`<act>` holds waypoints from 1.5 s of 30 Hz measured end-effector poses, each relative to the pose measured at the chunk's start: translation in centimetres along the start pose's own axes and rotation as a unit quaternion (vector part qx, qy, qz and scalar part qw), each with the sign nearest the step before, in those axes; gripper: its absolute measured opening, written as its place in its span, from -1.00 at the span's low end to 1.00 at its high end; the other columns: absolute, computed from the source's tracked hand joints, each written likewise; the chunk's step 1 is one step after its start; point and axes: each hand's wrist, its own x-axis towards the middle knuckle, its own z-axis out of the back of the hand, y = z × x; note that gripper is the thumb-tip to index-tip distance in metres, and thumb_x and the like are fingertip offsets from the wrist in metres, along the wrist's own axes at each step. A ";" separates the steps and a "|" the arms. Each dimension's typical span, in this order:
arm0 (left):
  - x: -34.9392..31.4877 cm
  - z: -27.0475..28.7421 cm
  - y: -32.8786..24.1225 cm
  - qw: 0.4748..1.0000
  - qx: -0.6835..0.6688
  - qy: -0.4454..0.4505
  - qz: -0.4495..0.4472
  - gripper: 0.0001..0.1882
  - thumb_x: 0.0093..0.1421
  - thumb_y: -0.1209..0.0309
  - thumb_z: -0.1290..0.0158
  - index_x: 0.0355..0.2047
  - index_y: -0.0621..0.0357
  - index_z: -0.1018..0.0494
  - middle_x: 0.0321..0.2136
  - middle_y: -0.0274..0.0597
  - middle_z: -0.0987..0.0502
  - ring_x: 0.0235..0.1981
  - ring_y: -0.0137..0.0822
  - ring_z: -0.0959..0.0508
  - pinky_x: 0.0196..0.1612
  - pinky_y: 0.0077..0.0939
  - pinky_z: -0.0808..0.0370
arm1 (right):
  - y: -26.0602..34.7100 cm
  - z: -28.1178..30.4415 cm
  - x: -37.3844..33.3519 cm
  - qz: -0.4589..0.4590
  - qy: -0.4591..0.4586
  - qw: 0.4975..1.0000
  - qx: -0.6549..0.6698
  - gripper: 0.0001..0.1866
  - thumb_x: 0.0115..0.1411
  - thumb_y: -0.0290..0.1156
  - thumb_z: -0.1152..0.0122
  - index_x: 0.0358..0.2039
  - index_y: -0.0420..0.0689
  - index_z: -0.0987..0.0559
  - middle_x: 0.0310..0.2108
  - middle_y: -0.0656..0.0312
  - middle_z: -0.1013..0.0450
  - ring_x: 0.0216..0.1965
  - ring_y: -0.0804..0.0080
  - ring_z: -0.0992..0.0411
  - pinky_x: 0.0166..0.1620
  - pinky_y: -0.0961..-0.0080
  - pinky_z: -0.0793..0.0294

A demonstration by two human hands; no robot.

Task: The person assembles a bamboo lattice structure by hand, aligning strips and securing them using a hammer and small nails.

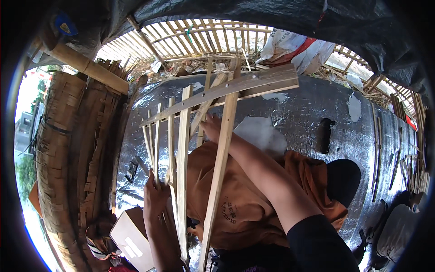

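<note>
A frame of pale wooden slats leans over my lap, with a long crosspiece [253, 82] joined to several upright slats [182, 149] by small round fastener heads. My left hand [156, 192] is closed around a thin bamboo strip [157, 140] at the left side of the frame. A grey, blade-like flat piece [142, 164] sticks up beside those fingers; I cannot tell whether it is held too. Beneath the crosspiece, my right hand [211, 128] has its fingers bent around a short slanting slat [202, 112], partly hidden by a longer slat [222, 156]. Brown cloth [244, 195] covers my lap.
Silvery sheeting [299, 118] covers the floor, where a dark bottle [324, 136] lies to the right. At the lower left stands a cardboard box [131, 238], near rolled woven bamboo mats [59, 149]. A bamboo fence [204, 38] runs behind; thin sticks [377, 149] lie at right.
</note>
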 end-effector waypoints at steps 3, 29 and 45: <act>-0.5 0.8 -0.4 0.998 0.018 0.006 0.059 -0.16 0.06 0.56 -0.15 0.37 0.42 -0.13 -0.49 -0.21 -0.44 -0.49 -0.45 -0.43 -0.40 -0.48 -0.44 | 4.8 -1.8 3.2 -0.243 -0.016 0.962 0.125 -0.44 0.33 0.01 -0.02 0.24 0.00 -0.43 0.23 0.04 -0.34 0.15 0.00 -0.39 0.06 -0.02 -0.45; -1.5 -1.0 1.5 0.999 0.029 -0.022 -0.012 -0.26 0.16 0.44 -0.17 0.31 0.42 -0.17 -0.48 0.07 -0.58 -0.48 -0.18 -0.59 -0.34 -0.22 -0.51 | -8.4 18.3 -15.3 -0.103 -0.546 0.585 0.590 -0.64 0.48 -0.45 0.15 0.24 -0.19 -0.23 -0.41 0.33 -0.26 -0.59 0.61 -0.26 -0.53 0.56 -0.37; -8.1 -2.0 1.5 0.999 0.012 -0.030 0.021 -0.41 0.12 0.36 -0.25 0.13 0.31 -0.36 -0.43 -0.14 -0.59 -0.47 -0.35 -0.50 -0.37 -0.31 -0.48 | -5.1 14.1 -31.0 -0.146 -0.388 0.716 0.562 -0.76 0.42 -0.49 -0.04 0.03 -0.28 -0.31 -0.53 0.39 -0.28 -0.63 0.74 -0.15 -0.58 0.72 -0.17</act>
